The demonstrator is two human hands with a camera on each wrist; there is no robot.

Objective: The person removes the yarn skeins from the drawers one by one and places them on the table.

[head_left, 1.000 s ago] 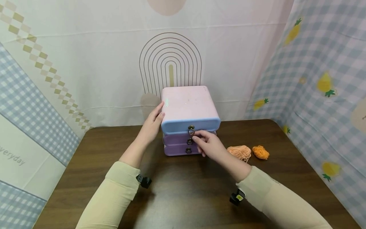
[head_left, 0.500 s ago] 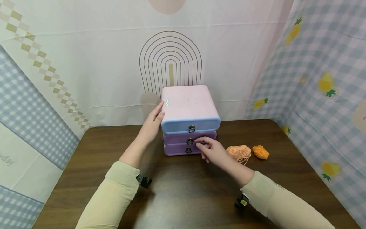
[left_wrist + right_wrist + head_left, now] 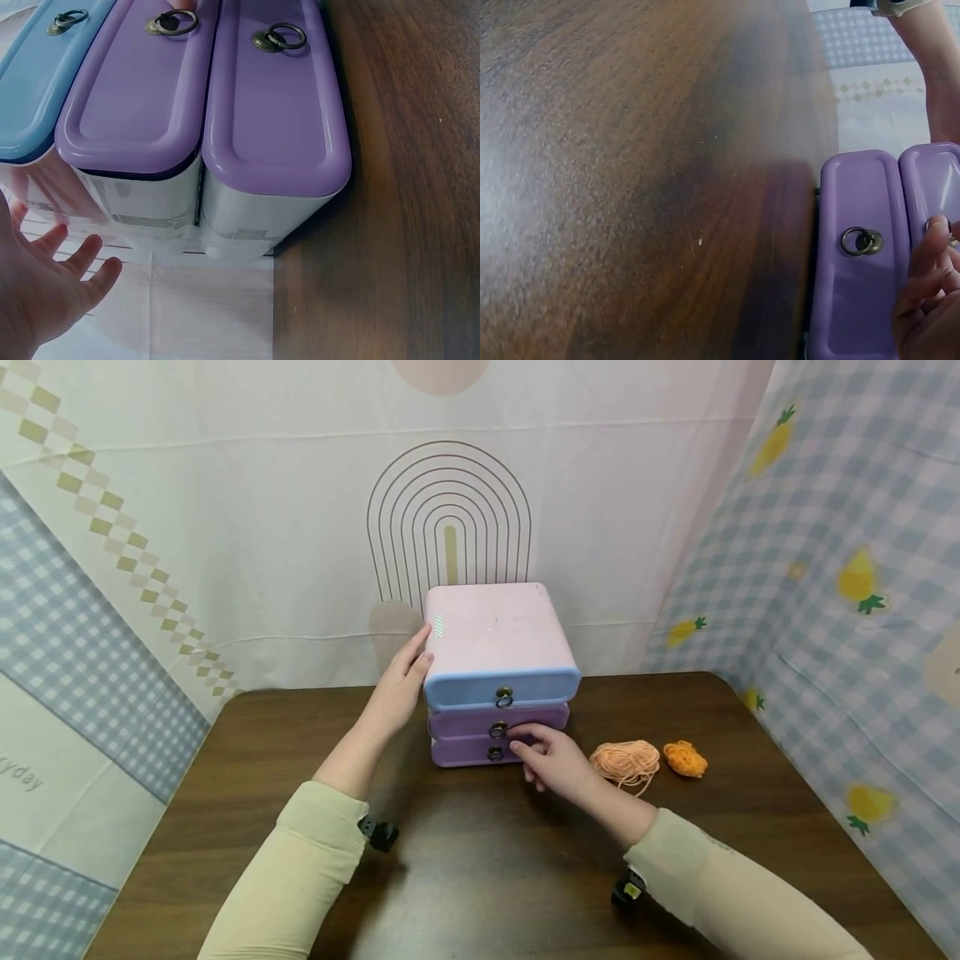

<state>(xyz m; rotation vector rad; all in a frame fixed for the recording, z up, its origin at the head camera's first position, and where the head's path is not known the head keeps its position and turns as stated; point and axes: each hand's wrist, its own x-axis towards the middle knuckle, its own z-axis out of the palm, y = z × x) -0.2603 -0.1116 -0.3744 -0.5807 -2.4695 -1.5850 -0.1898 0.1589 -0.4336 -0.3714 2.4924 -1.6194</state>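
A small three-tier drawer cabinet (image 3: 495, 627) with a pink top stands on the table. Its top drawer (image 3: 465, 691) is blue; the middle drawer (image 3: 457, 723) and bottom drawer (image 3: 461, 752) are purple. Each front carries a bronze ring pull. My left hand (image 3: 397, 689) rests against the cabinet's left side, fingers extended. My right hand (image 3: 555, 764) is at the middle drawer, its index fingertip at the ring pull (image 3: 178, 22) and the thumb apart below. In the right wrist view, the fingers partly cover that ring, while the bottom ring (image 3: 855, 241) hangs free.
Right of the cabinet, a peach yarn bundle (image 3: 626, 762) and a smaller orange yarn bundle (image 3: 684, 759) lie on the brown wooden table (image 3: 480, 877). A white patterned cloth (image 3: 285, 527) hangs behind, and a checked cloth (image 3: 847, 635) hangs at the right.
My right hand has moved down from the top drawer's ring, which it held, to the middle drawer's ring. The left hand has stayed at the cabinet's side.
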